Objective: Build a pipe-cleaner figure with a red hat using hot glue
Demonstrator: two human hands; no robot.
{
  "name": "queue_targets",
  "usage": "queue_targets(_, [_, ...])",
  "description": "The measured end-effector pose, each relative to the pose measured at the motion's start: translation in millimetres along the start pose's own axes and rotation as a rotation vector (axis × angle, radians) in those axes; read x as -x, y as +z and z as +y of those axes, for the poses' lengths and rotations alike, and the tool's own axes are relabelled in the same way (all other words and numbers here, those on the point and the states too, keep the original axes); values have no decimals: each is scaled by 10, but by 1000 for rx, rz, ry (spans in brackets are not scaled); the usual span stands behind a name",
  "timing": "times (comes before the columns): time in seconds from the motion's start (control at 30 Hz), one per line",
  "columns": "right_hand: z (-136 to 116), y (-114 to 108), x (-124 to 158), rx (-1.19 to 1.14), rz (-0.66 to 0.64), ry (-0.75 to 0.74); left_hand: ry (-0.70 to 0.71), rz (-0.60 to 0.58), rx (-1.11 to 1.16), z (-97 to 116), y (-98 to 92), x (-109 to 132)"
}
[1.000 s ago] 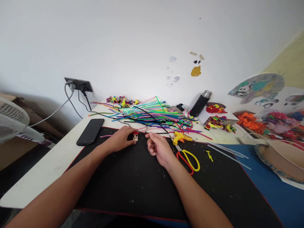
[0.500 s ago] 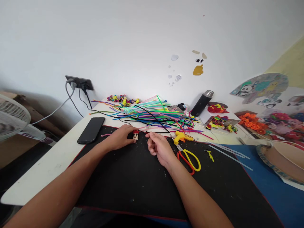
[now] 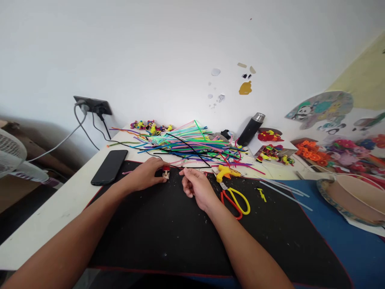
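Note:
A small red-topped figure with a pale face (image 3: 165,174) is between the thumb and fingers of my left hand (image 3: 147,174), at the back of the black mat (image 3: 174,237). My right hand (image 3: 197,186) is a little to the right, fingers curled and thumb against the index finger; whatever it may hold is too small to name. Right of it lie a yellow glue gun (image 3: 227,173) and scissors with red and yellow handles (image 3: 234,200). Behind both hands spreads a pile of coloured pipe cleaners (image 3: 192,140).
A black phone (image 3: 109,167) lies at the left. Glue sticks (image 3: 285,194) and a small yellow piece (image 3: 262,195) lie at the right. A black flask (image 3: 251,130), a white box with figures (image 3: 255,146) and a round basket (image 3: 355,200) stand farther back and right.
The whole view has shifted slightly, so most things appear farther left. Both hands keep nearly the same pose, and the figure stays by my left hand.

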State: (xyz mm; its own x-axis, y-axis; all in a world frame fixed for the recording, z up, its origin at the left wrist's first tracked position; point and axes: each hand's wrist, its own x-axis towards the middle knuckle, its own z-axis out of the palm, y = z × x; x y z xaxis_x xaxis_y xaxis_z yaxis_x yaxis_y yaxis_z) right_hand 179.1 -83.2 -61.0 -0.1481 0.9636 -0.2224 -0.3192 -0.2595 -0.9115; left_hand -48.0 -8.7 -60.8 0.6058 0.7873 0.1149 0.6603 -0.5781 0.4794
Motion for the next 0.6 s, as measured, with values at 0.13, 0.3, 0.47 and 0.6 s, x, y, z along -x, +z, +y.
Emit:
queue_targets(0.13, [32, 12, -11, 27, -25, -9, -14, 4, -4, -26, -7, -8])
queue_targets(0.3, [61, 24, -16, 46, -50, -18, -17, 6, -19, -96, -2, -13])
queue_targets(0.47, [62, 31, -4, 65, -72, -9, -35, 11, -49, -185, -22, 0])
queue_targets(0.6, [57, 31, 6, 100, -83, -4, -58, 0, -48, -265, -51, 22])
